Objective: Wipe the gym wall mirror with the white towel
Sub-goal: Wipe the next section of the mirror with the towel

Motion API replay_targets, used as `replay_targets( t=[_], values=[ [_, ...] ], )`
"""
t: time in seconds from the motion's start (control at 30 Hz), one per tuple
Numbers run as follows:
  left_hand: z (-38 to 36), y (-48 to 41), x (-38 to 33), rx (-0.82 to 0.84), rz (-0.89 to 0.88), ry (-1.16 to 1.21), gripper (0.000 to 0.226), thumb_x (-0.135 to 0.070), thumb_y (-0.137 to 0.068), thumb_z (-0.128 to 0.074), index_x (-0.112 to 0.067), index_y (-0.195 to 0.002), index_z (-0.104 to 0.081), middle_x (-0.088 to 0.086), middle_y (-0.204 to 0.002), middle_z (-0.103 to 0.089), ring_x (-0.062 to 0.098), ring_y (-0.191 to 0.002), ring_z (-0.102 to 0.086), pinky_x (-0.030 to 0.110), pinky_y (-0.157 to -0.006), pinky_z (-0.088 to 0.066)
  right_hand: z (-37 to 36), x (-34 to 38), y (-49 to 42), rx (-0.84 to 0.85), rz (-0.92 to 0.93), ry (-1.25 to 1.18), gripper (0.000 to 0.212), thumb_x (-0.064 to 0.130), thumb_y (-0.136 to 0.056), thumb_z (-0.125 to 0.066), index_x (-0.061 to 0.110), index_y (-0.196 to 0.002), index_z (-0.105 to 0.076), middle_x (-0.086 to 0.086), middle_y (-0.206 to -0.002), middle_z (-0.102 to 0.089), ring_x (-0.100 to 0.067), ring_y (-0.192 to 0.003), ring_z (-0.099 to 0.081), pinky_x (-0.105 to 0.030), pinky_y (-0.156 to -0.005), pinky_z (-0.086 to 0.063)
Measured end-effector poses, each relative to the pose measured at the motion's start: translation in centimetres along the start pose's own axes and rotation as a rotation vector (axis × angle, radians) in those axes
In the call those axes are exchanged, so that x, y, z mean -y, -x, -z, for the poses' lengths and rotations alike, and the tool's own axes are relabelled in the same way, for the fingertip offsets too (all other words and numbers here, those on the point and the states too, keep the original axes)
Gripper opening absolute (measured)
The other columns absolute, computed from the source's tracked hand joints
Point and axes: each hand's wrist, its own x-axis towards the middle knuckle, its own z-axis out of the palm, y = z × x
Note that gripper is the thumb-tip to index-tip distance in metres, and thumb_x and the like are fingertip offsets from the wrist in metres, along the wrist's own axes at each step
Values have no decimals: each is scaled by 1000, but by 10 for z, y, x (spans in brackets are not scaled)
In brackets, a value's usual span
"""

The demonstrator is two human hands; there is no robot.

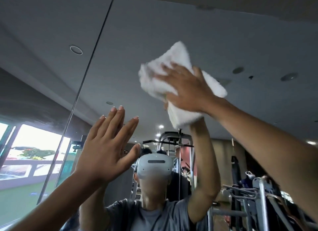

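**Gym mirror, one towel, two hands raised**

Mirror (154, 33) glass fills the frame as two panels split by one slanting seam (89, 62). The single white towel (179, 58) is bunched against the glass at upper right, pressed there by the right hand (187, 88) with fingers spread flat. The left hand (105, 150), lower centre-left, is open and holds nothing. Reflected below are a headset (154, 167), a cable machine (173, 137) and a window (34, 153).

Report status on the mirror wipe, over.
Right hand presses white towel on mirror, up high. Left hand open, raised alongside. Nothing in the way.
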Motion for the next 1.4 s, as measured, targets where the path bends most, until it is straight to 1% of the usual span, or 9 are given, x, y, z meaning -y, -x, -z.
replay_targets(
  t=[0.13,0.3,0.37,0.7,0.77,0.93,1.1,1.27,1.4],
  values=[
    [-1,-1,-1,-15,-11,-19,68,-60,-96,-30,-29,-157,-31,12,-165,-19,24,-155,-11,39,-124,-7,2,-56,32,6,194,11,66,47,-83,-39,45,-149,-34,5,-163,-29,-21,-149,-28,-62,-108,-31],
    [-5,4,2,-32,-7,-28,68,-59,-97,-30,-26,-156,-32,12,-165,-21,25,-155,-13,44,-122,-13,11,-76,-26,-86,-734,-78,55,45,-98,-35,38,-153,-29,2,-165,-18,-25,-150,-15,-65,-113,-16],
    [-4,5,3,-29,-22,-42,70,-58,-97,-30,-22,-156,-32,11,-165,-22,24,-154,-14,44,-122,-14,9,-45,-61,-98,-842,-72,54,45,-99,-33,35,-153,-28,-1,-164,-19,-28,-149,-15,-63,-114,-15],
    [-2,28,7,-57,53,-39,74,-54,-97,-31,-10,-155,-34,7,-165,-23,19,-154,-16,47,-122,-16,-2,32,12,83,335,-21,66,49,-84,-40,45,-150,-36,9,-165,-21,-17,-152,-17,-51,-109,-15],
    [-4,31,7,-66,46,-40,73,-53,-97,-31,-9,-155,-34,8,-165,-24,21,-154,-17,47,-122,-16,6,-5,15,90,231,13,68,48,-82,-39,45,-150,-35,10,-165,-22,-16,-151,-18,-55,-110,-19],
    [-3,32,7,-65,49,-46,72,-52,-96,-32,-10,-155,-34,9,-164,-24,22,-154,-18,47,-122,-14,1,26,-44,-127,-552,-84,56,41,-94,-45,45,-148,-36,11,-164,-22,-18,-150,-18,-57,-114,-18],
    [-2,50,13,-60,20,-55,73,-51,-96,-34,-8,-155,-34,11,-164,-25,24,-153,-19,49,-122,-16,-9,108,-43,-83,-241,-49,60,44,-93,-41,46,-152,-30,11,-166,-18,-16,-152,-12,-52,-114,-15],
    [-1,70,19,-96,-18,-47,74,-50,-94,-36,-5,-153,-36,13,-163,-28,26,-152,-23,51,-121,-19,-9,71,24,16,200,-29,70,45,-82,-40,41,-152,-35,9,-164,-24,-18,-151,-21,-52,-112,-17],
    [-2,71,17,-78,-15,-47,75,-49,-93,-36,-5,-155,-31,14,-164,-24,28,-152,-21,52,-121,-16,-4,21,17,-58,-339,-31,65,43,-88,-40,41,-152,-33,5,-165,-22,-20,-150,-20,-59,-113,-24]
  ],
)
